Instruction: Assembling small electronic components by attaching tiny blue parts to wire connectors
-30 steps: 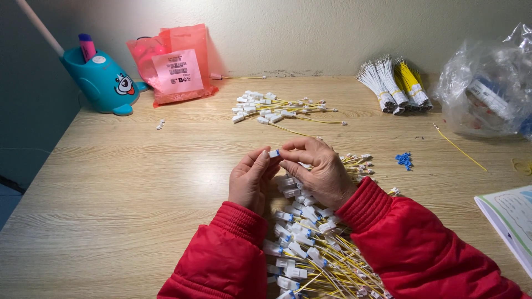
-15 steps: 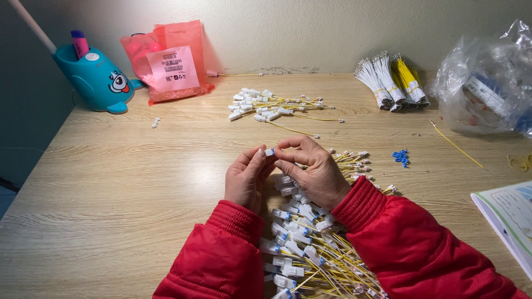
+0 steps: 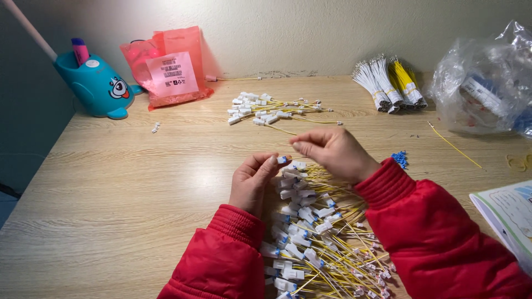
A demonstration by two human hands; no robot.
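Note:
My left hand (image 3: 252,180) pinches a small white connector (image 3: 282,159) with a blue insert between thumb and fingertips. My right hand (image 3: 334,153) hovers just to its right with the fingertips pinched together; whether a thin wire lies between them I cannot tell. Both arms wear red sleeves. Under the hands lies a big heap of yellow wires with white connectors (image 3: 316,232), reaching down to the near table edge. A second, smaller heap of wired connectors (image 3: 266,108) lies farther back in the middle of the wooden table (image 3: 138,188).
At the back left stand a teal cartoon-shaped pen holder (image 3: 98,86) and a pink plastic bag (image 3: 169,69). Bundles of white and yellow wires (image 3: 388,83) lie at the back right beside a clear plastic bag (image 3: 487,83). Small blue parts (image 3: 400,159), a loose yellow wire (image 3: 454,145), a booklet (image 3: 507,216).
My right hand has drawn away to the right from the left hand; before, both hands were together on the connector. The view has also shifted slightly.

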